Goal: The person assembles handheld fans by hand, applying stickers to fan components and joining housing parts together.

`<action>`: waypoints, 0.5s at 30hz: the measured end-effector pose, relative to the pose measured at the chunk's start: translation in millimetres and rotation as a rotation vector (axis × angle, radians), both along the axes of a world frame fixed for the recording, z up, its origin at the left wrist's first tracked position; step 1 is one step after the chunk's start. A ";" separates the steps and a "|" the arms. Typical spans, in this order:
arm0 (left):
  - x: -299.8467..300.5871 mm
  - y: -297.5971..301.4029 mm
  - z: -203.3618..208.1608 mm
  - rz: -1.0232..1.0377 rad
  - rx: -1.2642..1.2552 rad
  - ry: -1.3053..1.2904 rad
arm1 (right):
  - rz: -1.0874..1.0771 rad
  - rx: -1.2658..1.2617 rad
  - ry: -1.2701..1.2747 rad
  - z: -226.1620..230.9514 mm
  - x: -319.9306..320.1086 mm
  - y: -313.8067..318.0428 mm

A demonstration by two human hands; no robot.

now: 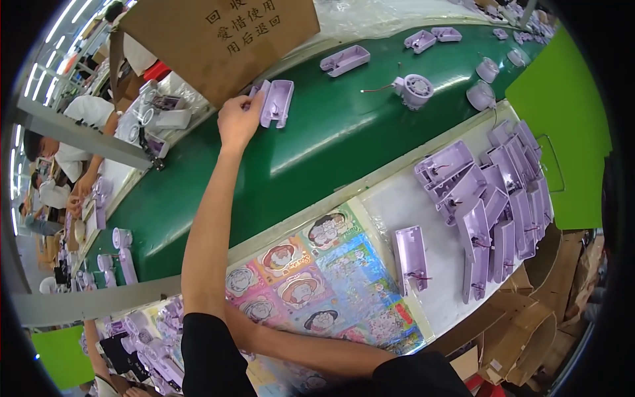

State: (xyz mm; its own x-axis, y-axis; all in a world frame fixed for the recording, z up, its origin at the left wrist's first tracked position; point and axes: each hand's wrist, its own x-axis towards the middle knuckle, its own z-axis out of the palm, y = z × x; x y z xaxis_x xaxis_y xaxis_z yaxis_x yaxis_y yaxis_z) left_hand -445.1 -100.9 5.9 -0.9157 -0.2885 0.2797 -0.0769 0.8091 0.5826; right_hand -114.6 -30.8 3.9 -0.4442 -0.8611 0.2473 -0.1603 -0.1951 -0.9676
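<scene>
1. Up at the far edge of the belt (317,152), we see our left hand (239,119) stretched well forward, the bare forearm running straight up from the black sleeve (208,357) at the bottom of the view.
2. Its fingers are curled shut on the left end of a lilac shell (276,102), thumb below and fingertips (248,102) on top; the shell lies open side up, just over the green belt, below a cardboard sign (218,40).
3. Our right arm crosses low along the bottom edge, elbow out to the right, forearm pointing left; the right hand is hidden behind the left arm, so we cannot tell whether it is open or closed or whether it holds anything.
4. Under that forearm lies a cartoon mat (331,278) on the white bench (397,198).
5. One shell half (410,258) lies alone on the bench just right of the mat, and a stack of halves (496,198) leans together further right, next to a green panel (569,126).
6. Further along the belt we see another shell (344,61), a round fan part (415,89) with a wire, and more pieces beyond.
7. A co-worker (79,152) in white sits across the belt at the left.
</scene>
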 end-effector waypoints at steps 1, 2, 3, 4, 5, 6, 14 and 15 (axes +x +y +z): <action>-5.2 16.8 3.1 -0.009 0.053 -0.065 | 0.016 0.022 -0.092 -5.7 2.4 0.8; -6.1 21.6 1.6 -0.083 -0.091 -0.040 | 0.041 0.033 -0.184 -5.8 2.3 0.7; -7.6 25.7 1.3 -0.088 -0.089 -0.040 | 0.036 0.034 -0.185 -6.3 1.4 1.1; -9.2 29.3 1.8 -0.120 -0.177 -0.066 | 0.056 0.056 -0.153 -5.8 1.3 1.2; -8.8 30.1 4.7 -0.150 -0.271 -0.092 | 0.078 0.072 -0.123 -3.4 1.2 -1.7; -7.3 41.0 10.9 -0.191 -0.268 -0.152 | 0.066 0.076 -0.126 -6.7 1.0 -2.1; -6.8 135.0 30.4 -0.671 -0.345 -0.046 | -0.305 -0.328 -0.277 -61.8 37.2 -44.7; -19.5 133.9 26.6 -0.689 -0.362 0.052 | -0.305 -0.330 -0.274 -61.8 36.8 -46.7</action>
State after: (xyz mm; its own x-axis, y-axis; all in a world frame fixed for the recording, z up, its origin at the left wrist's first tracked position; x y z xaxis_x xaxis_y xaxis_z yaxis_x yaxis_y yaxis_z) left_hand -464.6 33.0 32.5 -0.8380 0.4585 0.2958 0.5328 0.8046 0.2622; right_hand -77.8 -77.5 -57.9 -0.7492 -0.5784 0.3227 -0.0068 -0.4805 -0.8770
